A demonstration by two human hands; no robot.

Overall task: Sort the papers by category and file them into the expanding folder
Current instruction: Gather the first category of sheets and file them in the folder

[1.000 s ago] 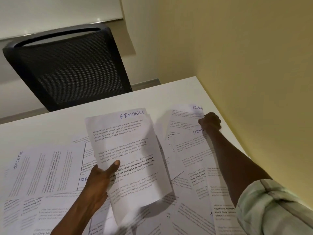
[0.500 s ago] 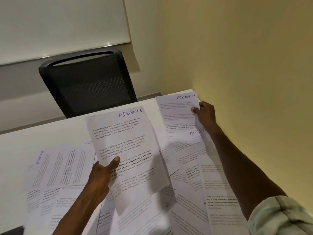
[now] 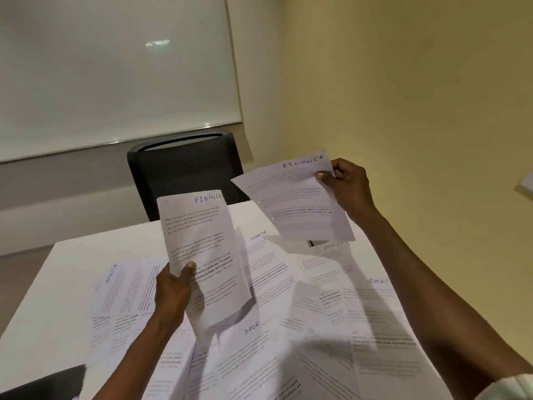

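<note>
We are early in the sort: our left hand [image 3: 173, 290] grips a white printed FINANCE stack [image 3: 202, 255], our right hand [image 3: 347, 184] pinches another white FINANCE sheet [image 3: 300, 203] in the air. Many loose SPORTS and ADMIN pages [image 3: 271, 272] cover the white counter [image 3: 57, 284]; nothing looks filed.

White table [image 3: 69, 284] strewn with overlapping printed papers [image 3: 271, 272].

A FINANCE sheet [image 3: 300, 200] in right hand [image 3: 347, 186], another [image 3: 202, 255] in left hand [image 3: 173, 287].
</note>
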